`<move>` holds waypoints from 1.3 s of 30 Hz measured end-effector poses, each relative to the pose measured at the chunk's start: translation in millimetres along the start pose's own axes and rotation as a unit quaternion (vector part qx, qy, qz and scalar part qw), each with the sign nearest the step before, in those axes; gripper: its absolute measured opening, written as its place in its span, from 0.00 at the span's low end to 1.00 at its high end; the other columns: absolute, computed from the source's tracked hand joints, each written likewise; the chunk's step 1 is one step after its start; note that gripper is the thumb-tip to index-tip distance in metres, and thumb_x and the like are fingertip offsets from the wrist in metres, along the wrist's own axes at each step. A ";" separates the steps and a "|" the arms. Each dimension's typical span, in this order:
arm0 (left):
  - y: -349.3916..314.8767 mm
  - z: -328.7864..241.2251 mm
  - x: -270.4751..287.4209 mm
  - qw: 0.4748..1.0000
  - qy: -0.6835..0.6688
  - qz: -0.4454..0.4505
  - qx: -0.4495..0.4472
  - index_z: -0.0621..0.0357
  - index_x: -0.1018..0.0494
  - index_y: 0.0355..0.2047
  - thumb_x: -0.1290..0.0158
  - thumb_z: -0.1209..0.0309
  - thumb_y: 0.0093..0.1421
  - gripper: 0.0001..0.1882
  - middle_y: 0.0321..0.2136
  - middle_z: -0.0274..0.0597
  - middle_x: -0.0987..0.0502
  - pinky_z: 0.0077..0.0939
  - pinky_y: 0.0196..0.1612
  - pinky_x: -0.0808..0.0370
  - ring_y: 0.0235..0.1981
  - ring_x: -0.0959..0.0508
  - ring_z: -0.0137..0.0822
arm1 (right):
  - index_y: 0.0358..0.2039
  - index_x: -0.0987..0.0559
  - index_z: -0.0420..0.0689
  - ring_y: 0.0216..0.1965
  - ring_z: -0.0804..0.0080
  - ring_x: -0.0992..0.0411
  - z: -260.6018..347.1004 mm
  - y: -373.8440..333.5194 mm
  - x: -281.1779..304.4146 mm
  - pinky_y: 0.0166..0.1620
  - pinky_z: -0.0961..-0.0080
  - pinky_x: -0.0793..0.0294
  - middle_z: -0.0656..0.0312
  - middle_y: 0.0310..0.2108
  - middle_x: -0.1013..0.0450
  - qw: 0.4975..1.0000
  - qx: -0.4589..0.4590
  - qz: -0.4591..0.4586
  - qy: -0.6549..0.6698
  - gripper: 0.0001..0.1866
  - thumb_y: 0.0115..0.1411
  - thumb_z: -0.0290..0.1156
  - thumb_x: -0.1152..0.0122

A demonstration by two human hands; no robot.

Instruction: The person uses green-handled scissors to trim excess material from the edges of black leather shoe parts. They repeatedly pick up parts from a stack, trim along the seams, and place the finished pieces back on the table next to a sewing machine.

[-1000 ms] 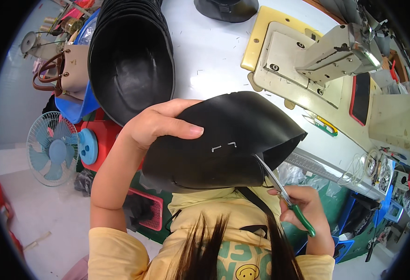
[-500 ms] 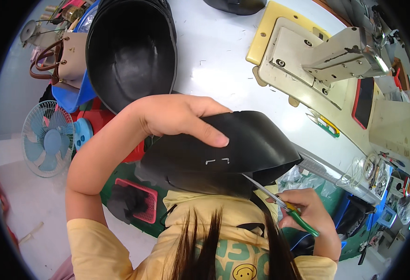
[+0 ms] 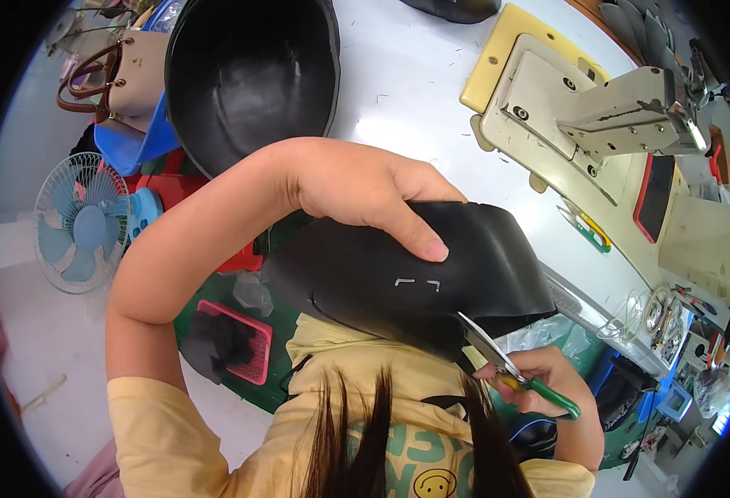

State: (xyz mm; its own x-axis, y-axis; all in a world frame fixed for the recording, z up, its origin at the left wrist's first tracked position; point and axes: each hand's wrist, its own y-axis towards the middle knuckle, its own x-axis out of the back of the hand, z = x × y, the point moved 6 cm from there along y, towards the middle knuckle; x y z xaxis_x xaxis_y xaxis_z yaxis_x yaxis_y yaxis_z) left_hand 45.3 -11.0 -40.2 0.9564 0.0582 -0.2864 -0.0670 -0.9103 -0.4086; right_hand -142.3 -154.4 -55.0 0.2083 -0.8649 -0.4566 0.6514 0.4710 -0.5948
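My left hand [image 3: 365, 191] grips a black curved shell piece [image 3: 498, 257] by its upper edge. Its thumb presses on the outer face, and the other fingers are hidden behind. Two small white corner marks [image 3: 417, 283] show on that face. In my right hand [image 3: 543, 378] are scissors [image 3: 491, 349] with one green and one yellow handle. Their blades are spread at the shell's lower right edge, one tip over the black material; how far the other blade reaches behind it I cannot tell. The shell is held tilted in front of my yellow shirt.
A large stack of black molded shells [image 3: 253, 83] stands on the white table [image 3: 398, 75] at the far left. A sewing machine [image 3: 605, 124] occupies the right, with another pair of snips [image 3: 587, 228] beside it. Further left are a blue fan [image 3: 89, 226], a handbag [image 3: 136, 79] and a pink basket [image 3: 257, 353].
The scissors' blades have spread wider at the shell's lower edge. Both hands and the shell sit slightly further right in the picture, and the whole view has shifted a little.
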 end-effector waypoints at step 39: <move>44.4 20.2 -14.8 0.970 0.092 0.196 0.108 0.69 0.32 0.44 0.47 0.70 0.54 0.19 0.37 0.41 0.26 0.20 0.43 0.32 0.37 0.29 0.27 | 0.37 0.24 0.40 0.22 0.69 0.36 15.2 7.6 -4.7 0.28 0.80 0.36 0.59 0.21 0.31 0.946 0.041 -0.076 -0.314 0.25 0.38 0.37 0.27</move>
State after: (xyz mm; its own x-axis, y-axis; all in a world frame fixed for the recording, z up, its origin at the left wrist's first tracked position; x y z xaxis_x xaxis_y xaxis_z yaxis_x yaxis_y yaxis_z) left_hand 22.4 -44.0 -71.5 0.8783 -0.3675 -0.3058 -0.4754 -0.7396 -0.4764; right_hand -127.2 -149.3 -47.3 0.4829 -0.8664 0.1275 0.7579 0.3406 -0.5565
